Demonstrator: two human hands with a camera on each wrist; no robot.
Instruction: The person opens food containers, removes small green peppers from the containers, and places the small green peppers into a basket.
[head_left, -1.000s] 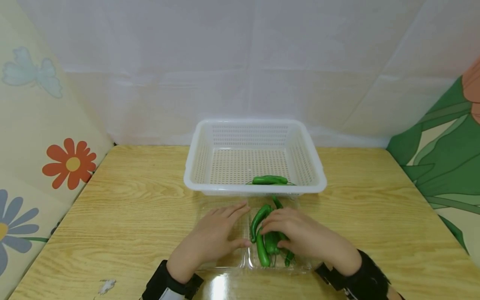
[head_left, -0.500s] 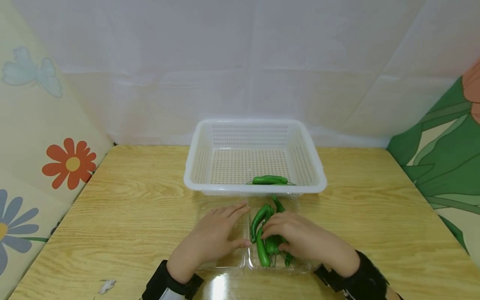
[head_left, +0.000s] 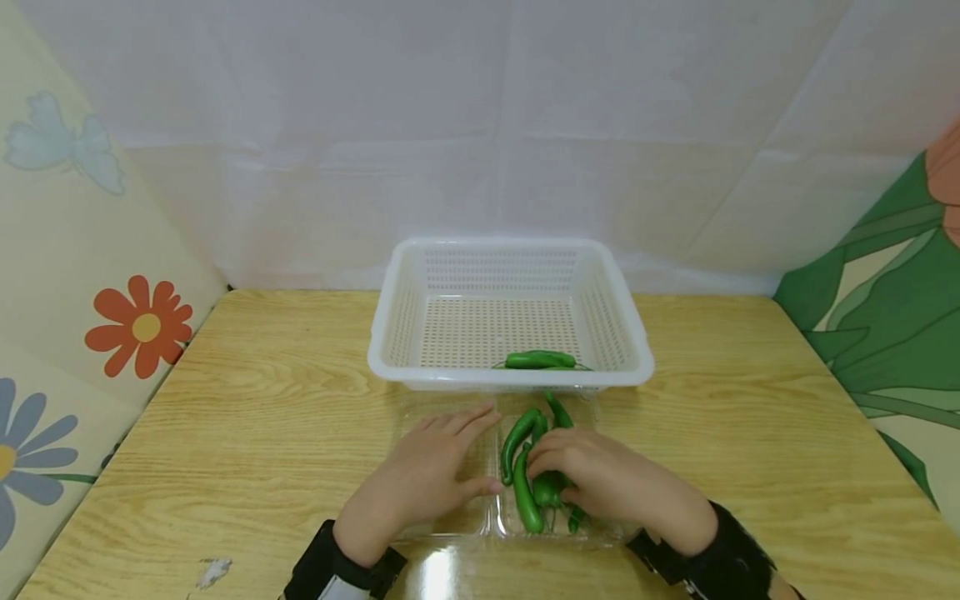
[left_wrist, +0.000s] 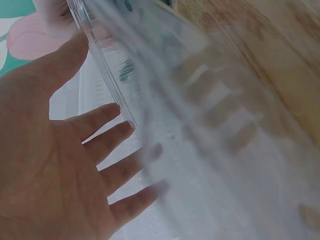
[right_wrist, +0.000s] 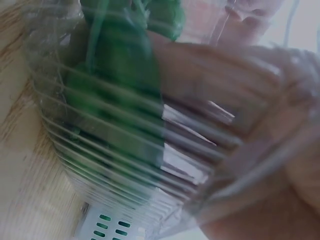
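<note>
Head view, left hand spread against clear container, right hand curled round green peppers

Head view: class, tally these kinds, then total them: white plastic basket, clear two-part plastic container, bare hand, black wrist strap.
White plastic basket: 1
Clear two-part plastic container: 1
Bare hands: 2 (left hand, right hand)
Black wrist straps: 2 (left strap, right strap)
Total: 6

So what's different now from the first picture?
The right hand slid a tiny bit right and toward the person, and the slim green pepper beside it shifted slightly right too. The left hand, clear container and white basket stayed put.
</note>
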